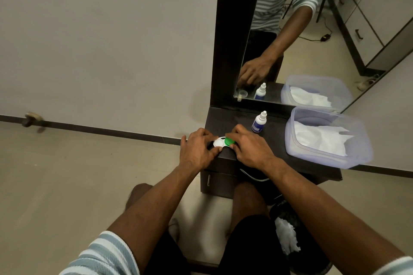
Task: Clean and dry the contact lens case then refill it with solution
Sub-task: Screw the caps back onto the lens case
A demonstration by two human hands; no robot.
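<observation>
Left hand (196, 149): rests at the front left corner of the dark dresser top (274, 147); fingers curled round the white end of the contact lens case (223, 142), thumb against its near edge.
Contact lens case: lies flat on the dresser top near the front left corner, between the two hands. Two round wells side by side. Left well carries a white cap (218, 142) with a small dark mark; right well carries a green cap (229, 141). Much of the body is hidden by fingers.
Right hand (250, 146): fingers curled over the green cap, pinching it from above and from the near side.
Solution bottle (259, 122): stands upright just behind the right hand, apart from the case; white body, blue label, white nozzle cap in place.
Plastic tub (362, 140): translucent, at the right end of the dresser top, holding crumpled white tissue (319, 138).
Mirror (312, 29): stands behind the dresser top; reflects bottle, tub and one hand.
</observation>
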